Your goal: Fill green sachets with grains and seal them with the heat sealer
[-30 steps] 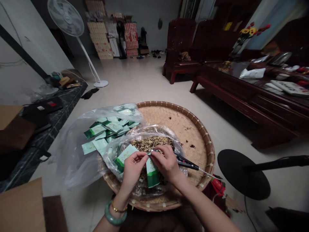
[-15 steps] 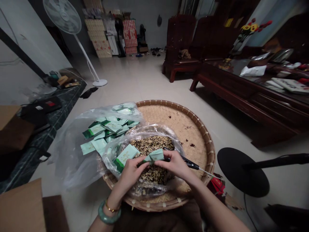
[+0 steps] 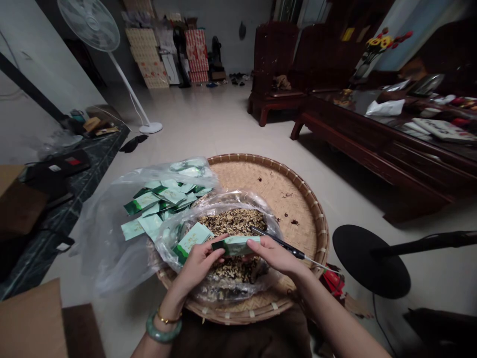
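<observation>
two bare hands work over a round woven bamboo tray [image 3: 294, 191], both held above its middle. left hand [image 3: 197, 262] is in a narrow pinch on the left end of a flat green-and-white sachet [image 3: 234, 245]. right hand [image 3: 276, 256] is in a narrow pinch on the sachet's right end, so the sachet lies level between them over the tray's centre. a slim black tool with a thin metal tip [image 3: 288, 250] sits against the right hand, its tip pointing right toward the tray's rim; exact grip on it hard to tell. below the hands, on the tray, an open clear plastic bag [image 3: 238, 201] holds a heap of brown-and-cream dried loose material [image 3: 233, 221]. a second green-and-white sachet [image 3: 194, 238] lies on that bag's left side, just beside the left hand. left of the tray, a larger clear plastic bag [image 3: 104, 248] holds many pale-green and dark-green sachets [image 3: 160, 199], overlapping the tray's rim. left wrist wears a pale green bangle [image 3: 163, 328] and a thin gold bracelet [image 3: 168, 317]. right of the tray, a round black disc stand base [image 3: 368, 261] sits on the floor, with a red packet [image 3: 333, 283] just beside the rim.
</observation>
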`<state>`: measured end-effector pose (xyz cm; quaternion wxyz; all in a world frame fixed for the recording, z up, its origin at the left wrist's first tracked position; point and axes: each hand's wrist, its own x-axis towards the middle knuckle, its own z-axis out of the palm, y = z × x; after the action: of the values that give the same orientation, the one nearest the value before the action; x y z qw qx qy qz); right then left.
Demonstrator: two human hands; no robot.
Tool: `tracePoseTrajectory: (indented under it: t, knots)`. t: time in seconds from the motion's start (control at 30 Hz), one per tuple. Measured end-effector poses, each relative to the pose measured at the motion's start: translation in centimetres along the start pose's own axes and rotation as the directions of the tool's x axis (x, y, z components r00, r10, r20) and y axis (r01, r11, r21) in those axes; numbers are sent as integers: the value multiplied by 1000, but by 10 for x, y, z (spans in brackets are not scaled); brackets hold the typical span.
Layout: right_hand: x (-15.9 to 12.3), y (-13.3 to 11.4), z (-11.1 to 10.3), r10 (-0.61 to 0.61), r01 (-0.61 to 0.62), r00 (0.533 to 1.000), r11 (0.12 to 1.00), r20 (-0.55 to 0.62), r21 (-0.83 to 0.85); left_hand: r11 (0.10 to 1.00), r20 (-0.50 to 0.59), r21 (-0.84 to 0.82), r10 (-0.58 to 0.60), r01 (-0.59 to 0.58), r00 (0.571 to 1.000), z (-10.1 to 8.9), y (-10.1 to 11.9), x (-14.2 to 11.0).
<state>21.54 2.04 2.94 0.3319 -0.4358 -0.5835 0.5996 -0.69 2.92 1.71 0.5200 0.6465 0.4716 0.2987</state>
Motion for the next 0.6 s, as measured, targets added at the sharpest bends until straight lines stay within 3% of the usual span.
tracePoseTrajectory:
  t: [0.1,0.13,0.2,0.27,0.33,0.43,0.6]
  knots:
    - [1,2,-7,18,-19,1000,999,-13,-42,963,-77,252,113,-90,991,-8,0,-2]
    - [1,2,-8,21,-23,999,998,-40,-59,926,-133,350,202,-144,970,-9,1,-3]
    - [3,2,-7,16,-22,997,997,-79,-76,791,-191,554,424,-259,886,-7,6,-4]
    - [6,0,-2,-12,6,997,997,-77,-72,606,-105,717,581,-343,807,1,11,-5]
    - [7,-3,5,-59,55,996,997,-64,-62,491,30,779,590,-389,807,10,14,-5]
    - [7,-8,12,-106,104,994,994,-36,-42,517,98,738,553,-433,827,17,11,-2]
    - [5,-13,11,-80,78,995,997,61,28,660,51,608,523,-442,851,14,1,0]
